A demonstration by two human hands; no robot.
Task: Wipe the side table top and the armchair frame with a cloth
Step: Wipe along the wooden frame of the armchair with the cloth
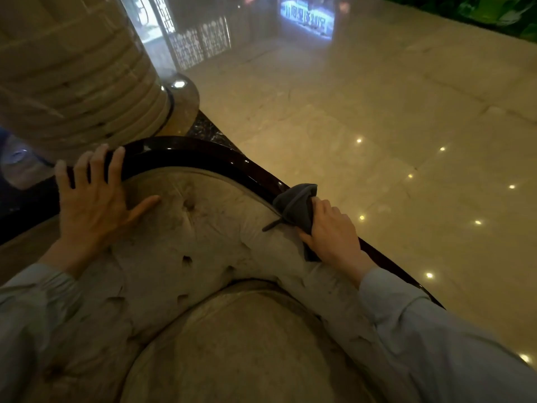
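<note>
A beige tufted armchair fills the lower half of the head view, its glossy dark wooden frame (186, 154) curving along the top of the backrest. My right hand (334, 232) grips a dark grey cloth (295, 206) and presses it on the frame's right side. My left hand (93, 196) rests flat with fingers spread over the frame's top left, thumb on the upholstery (203, 237). The round seat cushion (232, 344) lies below. No side table top is clearly visible.
A large ribbed cream column (72, 74) with a shiny metal base ring (180, 91) stands just behind the chair at the upper left. Polished marble floor (377, 126) spreads to the right. A dark marble strip (209, 129) borders the column.
</note>
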